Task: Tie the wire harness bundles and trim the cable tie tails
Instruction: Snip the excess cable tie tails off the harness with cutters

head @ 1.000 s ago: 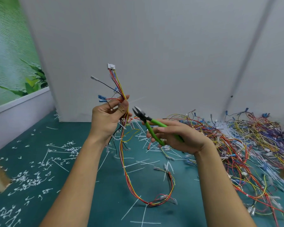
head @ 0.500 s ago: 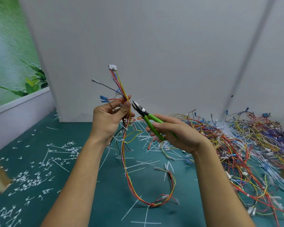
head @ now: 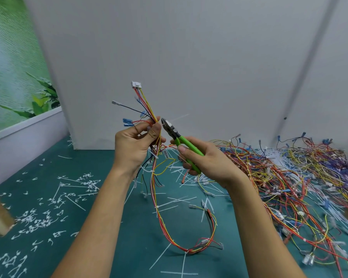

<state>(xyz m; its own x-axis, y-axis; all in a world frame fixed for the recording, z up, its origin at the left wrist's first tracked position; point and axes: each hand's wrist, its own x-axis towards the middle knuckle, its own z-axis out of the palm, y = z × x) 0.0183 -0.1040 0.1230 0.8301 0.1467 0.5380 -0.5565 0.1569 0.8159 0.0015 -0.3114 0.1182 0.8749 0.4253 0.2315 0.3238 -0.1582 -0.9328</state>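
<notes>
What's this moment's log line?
left hand: grips wire harness | right hand: holds green cutters, tips beside harness | table: tie offcuts

Readable text, labels, brands, numbers, signs: none found.
- On the green-handled steel cutters (head: 179,137), centre: no marking legible on head or handles.
- On the white plastic connector (head: 136,84) topping the red-and-yellow wire harness (head: 146,104): any print too small to read.
- On the grey wall panels (head: 209,57), far: no lettering legible.
- On the green leaf-print backdrop (head: 12,63), far left: picture only.
</notes>
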